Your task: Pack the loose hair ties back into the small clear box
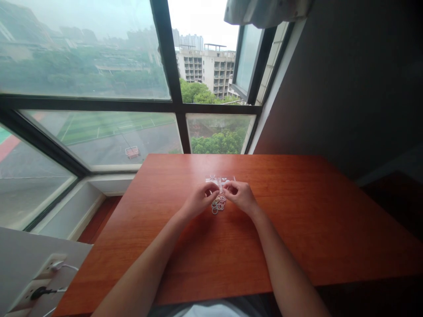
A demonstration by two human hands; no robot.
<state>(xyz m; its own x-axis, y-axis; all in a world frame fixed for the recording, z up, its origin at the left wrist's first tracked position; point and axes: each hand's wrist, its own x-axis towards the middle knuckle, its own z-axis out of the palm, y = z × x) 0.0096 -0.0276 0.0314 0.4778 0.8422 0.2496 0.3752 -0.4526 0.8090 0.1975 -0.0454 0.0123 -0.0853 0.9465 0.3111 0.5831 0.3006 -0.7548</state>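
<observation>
Just above the tabletop, my left hand (202,197) and my right hand (242,196) face each other, a small gap between their fingertips. Thumb and fingers are pinched together on both. Whatever they pinch is too small to make out; something pale and see-through shows between the fingertips. Below them lies a loose pile of small pastel rings (218,204), which look like little elastic hair ties in white, pink, green and yellow. Right behind the fingers is a clear plastic packet (211,178) with white print, partly covered by my hands.
The reddish-brown wooden table (297,220) spans the view. Beyond its far edge stands a dark-framed window (178,108) with one pane swung out. A dark wall (330,88) rises on the right. Power sockets (49,266) with plugs and cables are low on the left.
</observation>
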